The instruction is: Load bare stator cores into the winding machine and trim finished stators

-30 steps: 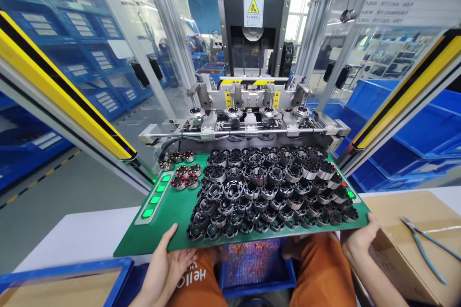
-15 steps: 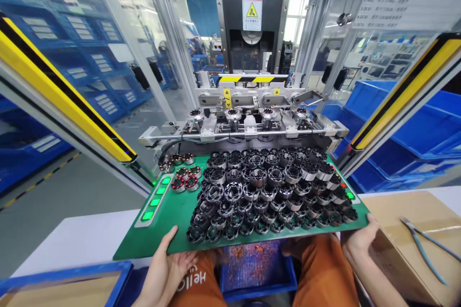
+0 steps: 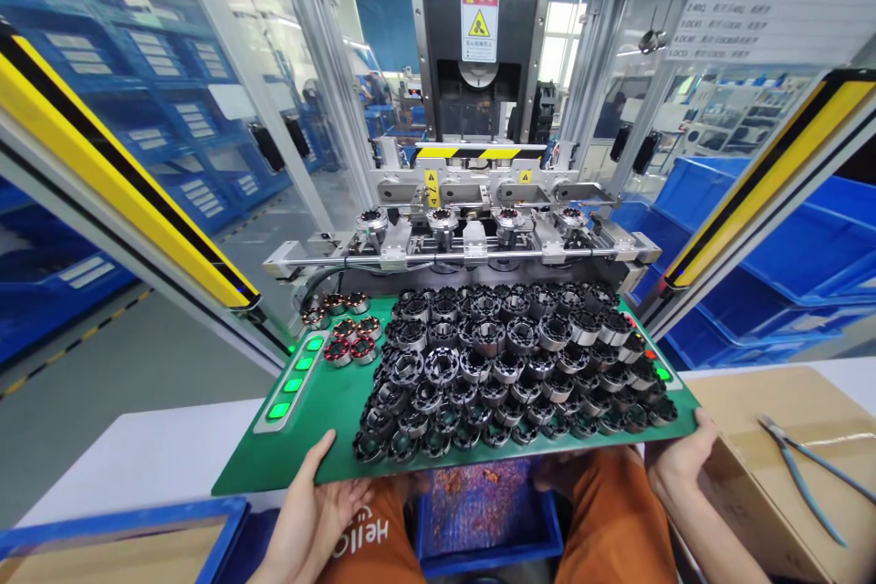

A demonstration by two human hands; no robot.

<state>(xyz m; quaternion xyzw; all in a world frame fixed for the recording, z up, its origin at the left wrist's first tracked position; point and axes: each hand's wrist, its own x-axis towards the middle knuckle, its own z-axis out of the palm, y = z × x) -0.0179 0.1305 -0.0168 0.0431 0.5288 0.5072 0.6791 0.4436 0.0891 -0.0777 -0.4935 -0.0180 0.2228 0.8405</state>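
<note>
My left hand (image 3: 316, 511) rests at the near left edge of a green board (image 3: 328, 401), thumb up on its top, fingers hidden under it. At the board's near right corner sits my right hand (image 3: 677, 461), thumb on the edge. Several dark ring-shaped metal parts (image 3: 506, 365) crowd the board's middle and right. A few copper-wound rings (image 3: 346, 338) lie at its far left, beside a strip of lit green buttons (image 3: 294, 380). Behind the board stands a press machine (image 3: 479, 201) with several fixtures holding parts.
Yellow and black light-curtain posts (image 3: 123, 173) flank the opening on both sides. A cardboard box (image 3: 787, 438) with pliers (image 3: 797, 465) on it lies at right. A blue bin (image 3: 483, 511) of copper scraps sits between my orange-clad knees. Blue crates (image 3: 787, 237) are stacked at right.
The machine's upper tooling has risen off the fixtures, showing a yellow-black striped bar. My hands stay at the board's edge.
</note>
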